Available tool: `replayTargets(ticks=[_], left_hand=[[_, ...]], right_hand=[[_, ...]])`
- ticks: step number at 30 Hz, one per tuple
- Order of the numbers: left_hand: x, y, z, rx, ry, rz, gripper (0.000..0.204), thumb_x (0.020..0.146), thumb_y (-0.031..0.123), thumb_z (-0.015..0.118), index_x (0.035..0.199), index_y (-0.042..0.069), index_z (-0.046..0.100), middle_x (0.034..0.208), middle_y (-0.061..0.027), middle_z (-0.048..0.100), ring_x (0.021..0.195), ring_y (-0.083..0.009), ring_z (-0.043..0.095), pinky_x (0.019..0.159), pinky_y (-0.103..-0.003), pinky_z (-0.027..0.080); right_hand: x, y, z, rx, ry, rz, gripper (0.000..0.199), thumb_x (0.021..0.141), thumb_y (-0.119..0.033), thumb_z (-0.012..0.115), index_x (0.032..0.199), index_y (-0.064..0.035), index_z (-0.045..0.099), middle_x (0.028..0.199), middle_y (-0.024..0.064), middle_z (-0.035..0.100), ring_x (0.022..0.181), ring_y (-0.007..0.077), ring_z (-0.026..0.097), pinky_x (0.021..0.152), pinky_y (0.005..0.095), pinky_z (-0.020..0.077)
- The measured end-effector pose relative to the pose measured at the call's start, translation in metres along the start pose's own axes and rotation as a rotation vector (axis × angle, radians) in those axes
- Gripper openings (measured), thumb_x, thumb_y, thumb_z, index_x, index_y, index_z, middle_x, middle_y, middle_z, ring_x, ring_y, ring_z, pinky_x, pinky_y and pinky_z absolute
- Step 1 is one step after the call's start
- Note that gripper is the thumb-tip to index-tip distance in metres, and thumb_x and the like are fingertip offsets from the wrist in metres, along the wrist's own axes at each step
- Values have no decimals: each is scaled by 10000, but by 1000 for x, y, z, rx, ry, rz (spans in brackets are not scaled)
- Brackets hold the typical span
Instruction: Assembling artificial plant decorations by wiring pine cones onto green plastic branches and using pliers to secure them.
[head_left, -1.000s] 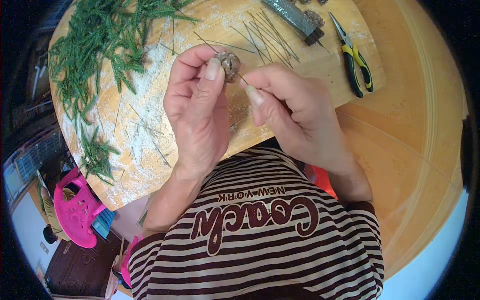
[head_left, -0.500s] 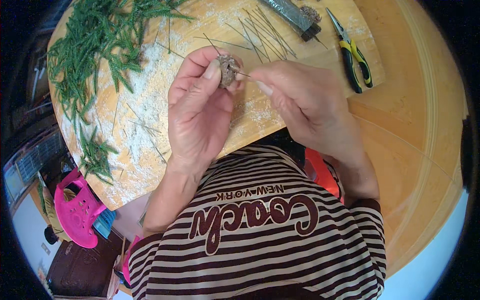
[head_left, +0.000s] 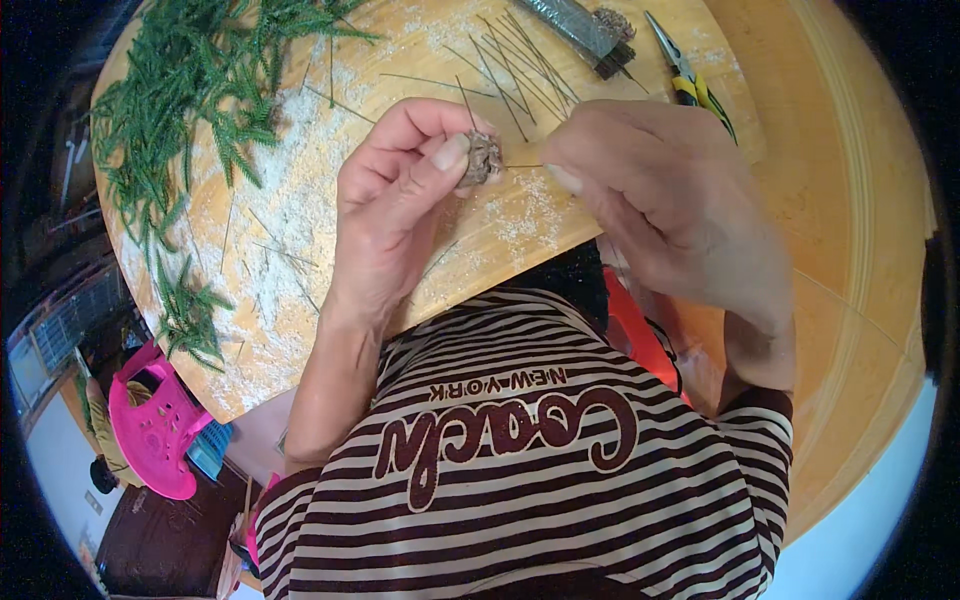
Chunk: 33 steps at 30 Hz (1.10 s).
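My left hand (head_left: 405,190) pinches a small brown-grey pine cone (head_left: 481,160) between thumb and fingers, above the wooden board. A thin dark wire (head_left: 522,166) runs out from the cone's right side. Its outer end is gripped by my right hand (head_left: 650,180), whose thumb and index finger are pressed together. From the cone's top another thin length sticks up, likely the wire's other end. How the wire sits around the cone is hidden by my fingers.
Green artificial fir sprigs (head_left: 190,110) cover the board's left side, with white flakes (head_left: 305,150) scattered about. Loose wires (head_left: 520,60) lie at the far middle beside a plastic-wrapped wire bundle (head_left: 575,30). Yellow-black pliers (head_left: 690,80) rest farther right. A pink plastic chair (head_left: 150,430) stands lower left.
My right hand has moved right, drawing the wire out longer and straighter. The cone has shifted slightly right and turned in my left hand.
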<state>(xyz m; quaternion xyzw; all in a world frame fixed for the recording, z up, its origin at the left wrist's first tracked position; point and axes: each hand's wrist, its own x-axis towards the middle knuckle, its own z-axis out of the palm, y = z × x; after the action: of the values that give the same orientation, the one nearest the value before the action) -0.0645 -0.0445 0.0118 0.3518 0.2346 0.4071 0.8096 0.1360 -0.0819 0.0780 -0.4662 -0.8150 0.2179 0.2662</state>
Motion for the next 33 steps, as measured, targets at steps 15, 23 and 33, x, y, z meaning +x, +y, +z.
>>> replayTargets(ticks=[15, 23, 33], left_hand=[[0, 9, 1, -17, -70, -139, 181, 908, 138, 584, 991, -23, 583, 855, -32, 604, 744, -88, 546, 686, -221, 444], [0, 17, 11, 710, -115, 18, 188, 856, 102, 633, 987, -26, 590, 829, -76, 611, 681, -158, 570, 636, -271, 471], [-3, 27, 13, 1108, -236, 374, 264, 777, 129, 702, 965, -23, 595, 770, -103, 589, 639, -198, 581, 569, -289, 467]], right_hand=[[6, 0, 1, 114, -66, -71, 191, 664, 37, 574, 840, -18, 520, 672, 124, 478, 618, 344, 519, 521, 421, 403], [10, -1, -17, -66, -314, 38, 238, 661, -1, 582, 895, -9, 538, 713, 150, 503, 646, 357, 521, 530, 427, 401], [9, 12, -31, 650, -363, 482, 91, 864, -100, 584, 892, -14, 584, 763, 13, 592, 707, 79, 561, 596, 243, 430]])
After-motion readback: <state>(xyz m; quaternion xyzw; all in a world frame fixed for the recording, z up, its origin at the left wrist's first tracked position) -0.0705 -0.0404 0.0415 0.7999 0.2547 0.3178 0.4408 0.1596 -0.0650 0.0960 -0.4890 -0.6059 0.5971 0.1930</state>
